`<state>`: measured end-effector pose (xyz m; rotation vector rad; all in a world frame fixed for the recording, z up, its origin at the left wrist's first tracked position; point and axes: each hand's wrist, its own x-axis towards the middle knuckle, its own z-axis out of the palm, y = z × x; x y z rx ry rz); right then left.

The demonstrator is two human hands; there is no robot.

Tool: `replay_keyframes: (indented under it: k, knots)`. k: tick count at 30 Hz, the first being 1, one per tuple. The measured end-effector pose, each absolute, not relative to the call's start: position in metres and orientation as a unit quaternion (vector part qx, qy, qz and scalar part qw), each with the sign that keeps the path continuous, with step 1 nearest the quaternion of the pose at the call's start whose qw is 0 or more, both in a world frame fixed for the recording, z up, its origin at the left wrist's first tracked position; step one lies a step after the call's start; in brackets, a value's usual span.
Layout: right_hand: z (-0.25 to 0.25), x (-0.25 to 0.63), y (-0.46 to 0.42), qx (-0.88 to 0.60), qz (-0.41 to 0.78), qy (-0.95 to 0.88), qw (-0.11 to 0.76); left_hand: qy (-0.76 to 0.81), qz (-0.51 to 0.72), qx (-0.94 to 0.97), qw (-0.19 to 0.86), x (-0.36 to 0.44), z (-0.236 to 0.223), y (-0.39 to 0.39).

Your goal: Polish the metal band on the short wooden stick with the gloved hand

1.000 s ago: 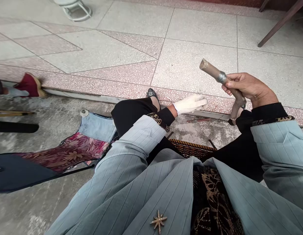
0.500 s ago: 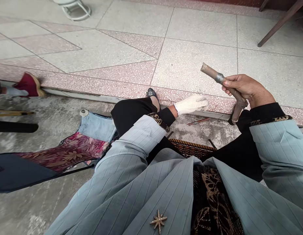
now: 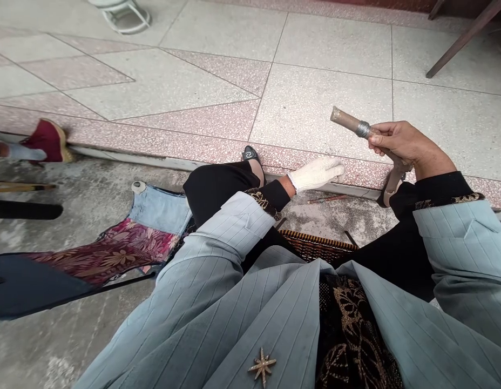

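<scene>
My right hand [image 3: 408, 143] is bare and closed around a crooked wooden stick [image 3: 344, 120], thumb on top. Silvery wire [image 3: 363, 129] is wound in a tight band round the stick, just beyond my fingertips. The stick's cut end points up and to the left, while its bent lower part hangs beneath my palm, partly hidden by the hand. To the left, my left hand [image 3: 315, 174] wears a white knitted glove. Its fingers are curled together over the step edge, apart from the stick; what they hold, if anything, is hidden.
Behind my left hand a thin reddish object [image 3: 327, 199] lies on the concrete. Between my legs shows a woven seat edge [image 3: 315, 243]. A patterned cloth seat [image 3: 129, 248] stands at left, near another person's red shoe [image 3: 48, 141]. A white stool [image 3: 127, 16] is further back.
The stick's cut end has dipped slightly, and the stick has turned a little in my right hand. My gloved left hand has barely moved.
</scene>
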<state>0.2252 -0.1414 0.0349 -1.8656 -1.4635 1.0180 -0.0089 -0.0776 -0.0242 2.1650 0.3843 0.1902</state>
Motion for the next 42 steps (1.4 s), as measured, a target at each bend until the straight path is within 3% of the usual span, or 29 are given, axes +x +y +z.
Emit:
replay_keyframes:
  k: [5, 8, 10, 12, 15, 19, 21, 23, 27, 30, 34, 38, 42]
  knots:
    - [0.016, 0.219, -0.136, -0.75, 0.27, -0.603, 0.018, 0.147, 0.029, 0.936, 0.319, -0.009, -0.031, -0.072]
    - [0.01, 0.215, -0.138, -0.635, 0.402, -0.652, -0.105, 0.13, -0.005, 0.954, 0.269, -0.012, -0.031, -0.067]
    - [0.015, 0.214, -0.141, -0.545, 0.504, -0.661, -0.111, 0.106, 0.0, 0.949, 0.297, -0.015, -0.03, -0.062]
    - [0.026, 0.216, -0.145, -0.512, 0.553, -0.656, -0.043, 0.097, 0.035, 0.922, 0.372, -0.016, -0.029, -0.058]
    - [0.04, 0.22, -0.149, -0.532, 0.554, -0.62, 0.159, 0.135, 0.096, 0.851, 0.498, -0.015, -0.03, -0.058]
    - [0.04, 0.221, -0.147, -0.499, 0.564, -0.517, 0.408, 0.142, 0.082, 0.849, 0.502, -0.011, -0.03, -0.067]
    - [0.034, 0.22, -0.143, -0.516, 0.555, -0.464, 0.46, 0.125, 0.067, 0.869, 0.474, -0.009, -0.03, -0.072]
    - [0.028, 0.221, -0.139, -0.568, 0.531, -0.431, 0.458, 0.113, 0.063, 0.877, 0.463, -0.007, -0.03, -0.075]
    - [0.017, 0.223, -0.134, -0.683, 0.447, -0.438, 0.376, 0.102, 0.055, 0.891, 0.438, -0.006, -0.03, -0.075]
    - [0.009, 0.22, -0.132, -0.771, 0.312, -0.514, 0.212, 0.095, 0.035, 0.911, 0.399, -0.006, -0.033, -0.074]
    - [0.002, 0.211, -0.129, -0.778, 0.192, -0.598, -0.012, 0.097, 0.008, 0.931, 0.351, -0.006, -0.037, -0.073]
    - [-0.001, 0.207, -0.129, -0.734, 0.22, -0.629, -0.13, 0.127, -0.005, 0.94, 0.316, -0.007, -0.036, -0.069]
    - [0.001, 0.213, -0.133, -0.633, 0.388, -0.652, -0.152, 0.131, 0.012, 0.942, 0.309, -0.01, -0.035, -0.06]
